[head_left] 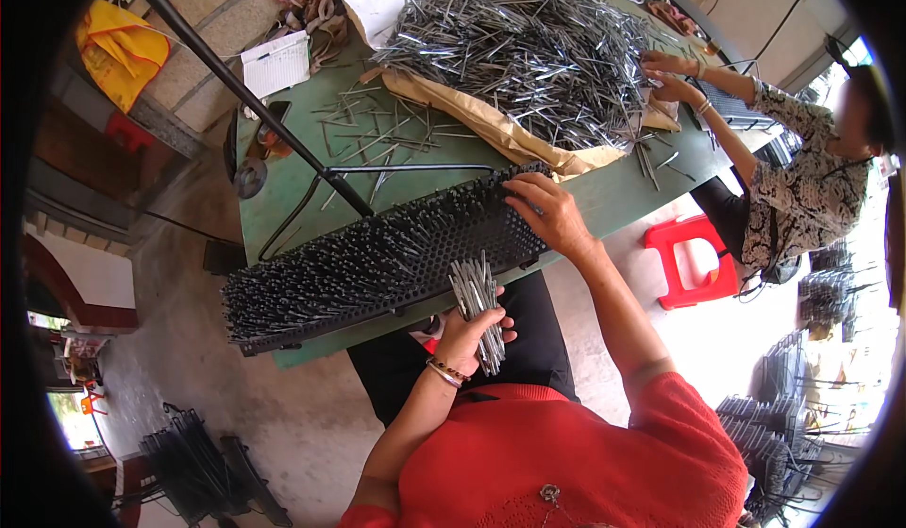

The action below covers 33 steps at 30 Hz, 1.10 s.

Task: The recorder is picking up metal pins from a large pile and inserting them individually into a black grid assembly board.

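My left hand point(477, 335) is closed around a bundle of thin silvery metal rods point(479, 301), just in front of the table edge. A long black perforated rack point(472, 240) lies slanted along the near side of the table. Rods stand upright in many of its holes, densest toward the left, while bare holes show on its right part. Over the rack's right end is my right hand point(552, 212), its fingers bent and drawn together. Whatever is between those fingertips is hidden or too small to name.
A large heap of metal rods point(519, 51) lies on brown paper point(472, 117) on the green table point(613, 188). Loose rods point(377, 136) are scattered beside it. A black bar point(245, 89) rises from the rack. A co-worker's hands point(675, 75) touch the heap, near a red stool point(694, 262).
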Each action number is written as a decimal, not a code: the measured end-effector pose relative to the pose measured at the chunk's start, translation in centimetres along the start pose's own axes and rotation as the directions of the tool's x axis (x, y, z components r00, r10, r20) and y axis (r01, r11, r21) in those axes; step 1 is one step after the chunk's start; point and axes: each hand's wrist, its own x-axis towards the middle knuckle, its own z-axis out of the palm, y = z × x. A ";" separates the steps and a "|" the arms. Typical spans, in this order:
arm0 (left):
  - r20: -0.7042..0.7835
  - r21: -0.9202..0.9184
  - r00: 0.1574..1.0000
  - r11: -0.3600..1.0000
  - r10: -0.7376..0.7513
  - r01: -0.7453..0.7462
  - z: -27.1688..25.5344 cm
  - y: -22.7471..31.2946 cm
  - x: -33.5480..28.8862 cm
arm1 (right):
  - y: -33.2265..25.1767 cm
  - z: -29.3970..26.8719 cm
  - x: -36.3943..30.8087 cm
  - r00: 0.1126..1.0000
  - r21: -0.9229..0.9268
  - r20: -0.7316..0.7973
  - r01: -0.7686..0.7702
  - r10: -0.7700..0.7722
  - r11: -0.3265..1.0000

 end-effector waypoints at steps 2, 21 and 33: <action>0.015 -0.002 1.000 1.000 -0.004 0.004 0.0 0.0 -0.1 | -0.3 -0.1 0.0 0.999 0.001 -0.052 0.003 -0.003 1.000; 0.179 0.052 0.982 0.996 0.056 -0.066 0.1 0.3 -0.2 | -4.1 -0.6 -3.5 0.768 0.437 0.457 -0.634 0.449 0.638; 0.145 0.047 0.989 0.999 -0.029 0.022 0.4 0.2 0.5 | -0.2 -3.7 0.7 0.921 0.198 -0.137 -0.335 0.364 0.921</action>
